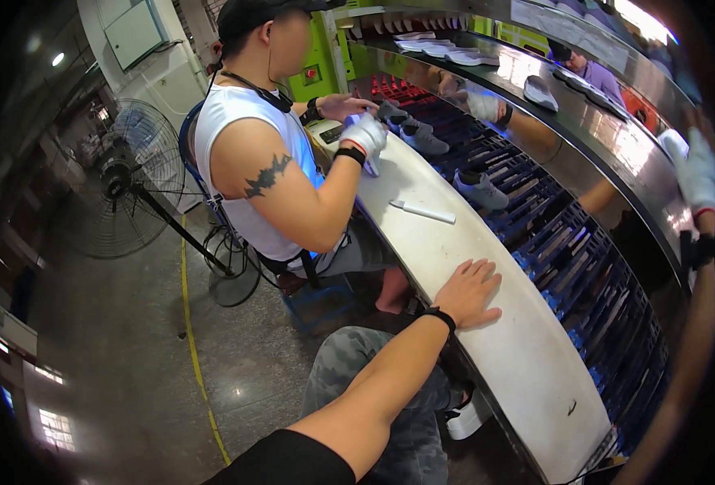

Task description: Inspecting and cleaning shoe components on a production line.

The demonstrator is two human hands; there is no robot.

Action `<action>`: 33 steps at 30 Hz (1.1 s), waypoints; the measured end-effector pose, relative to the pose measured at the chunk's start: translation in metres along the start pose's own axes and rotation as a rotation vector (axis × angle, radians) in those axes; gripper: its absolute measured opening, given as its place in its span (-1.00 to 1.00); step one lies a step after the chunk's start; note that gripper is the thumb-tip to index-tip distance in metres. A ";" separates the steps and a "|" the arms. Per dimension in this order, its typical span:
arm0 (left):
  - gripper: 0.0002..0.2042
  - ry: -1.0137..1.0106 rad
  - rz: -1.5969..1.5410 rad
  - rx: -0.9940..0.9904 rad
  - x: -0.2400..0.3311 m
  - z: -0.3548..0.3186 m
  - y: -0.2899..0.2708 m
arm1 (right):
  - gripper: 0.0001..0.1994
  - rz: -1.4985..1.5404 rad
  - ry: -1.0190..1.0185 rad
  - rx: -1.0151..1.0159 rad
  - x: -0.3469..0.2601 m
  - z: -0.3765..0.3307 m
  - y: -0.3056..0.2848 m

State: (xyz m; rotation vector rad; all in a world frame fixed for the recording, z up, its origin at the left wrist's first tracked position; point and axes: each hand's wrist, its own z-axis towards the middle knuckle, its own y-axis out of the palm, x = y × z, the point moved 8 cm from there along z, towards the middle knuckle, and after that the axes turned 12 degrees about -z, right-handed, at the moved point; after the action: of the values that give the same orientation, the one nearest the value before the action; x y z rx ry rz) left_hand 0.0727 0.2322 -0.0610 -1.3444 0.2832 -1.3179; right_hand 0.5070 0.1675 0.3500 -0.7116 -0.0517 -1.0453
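Note:
My left hand [469, 295] lies flat on the pale worktop [535, 364], fingers spread, holding nothing. A dark band circles its wrist. Beyond it on the worktop lies a slim white tool [422, 212], whose kind I cannot make out. My right hand [700, 178], in a white glove, is raised at the far right beside the metal shelf [616, 145]. A white shape [671, 147] shows against that hand; whether it is a held shoe sole or a reflection is unclear. The right fingers are blurred at the picture's rim.
A seated co-worker [268, 153] at the left handles a purplish item [371, 153]. Grey shoes [480, 191] ride the dark slatted conveyor [568, 250] beyond the worktop. Shoe soles [540, 93] lie on the shelf. A standing fan [119, 178] is at the left.

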 end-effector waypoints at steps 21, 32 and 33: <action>-0.55 -0.186 0.501 -0.386 0.065 -0.034 -0.146 | -0.20 0.340 0.062 -0.560 0.117 -0.204 0.042; -0.57 -0.161 0.532 -0.395 0.060 0.036 -0.128 | -0.23 0.328 0.048 -0.540 0.116 -0.208 -0.030; -0.57 -0.134 0.520 -0.358 0.057 0.054 -0.117 | -0.26 0.331 0.051 -0.474 0.121 -0.211 -0.029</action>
State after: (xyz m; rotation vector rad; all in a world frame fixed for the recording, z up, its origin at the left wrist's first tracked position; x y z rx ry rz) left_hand 0.0740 0.2510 0.0790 -1.5144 0.7486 -0.7586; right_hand 0.4869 -0.0528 0.2447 -1.0798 0.3584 -0.7589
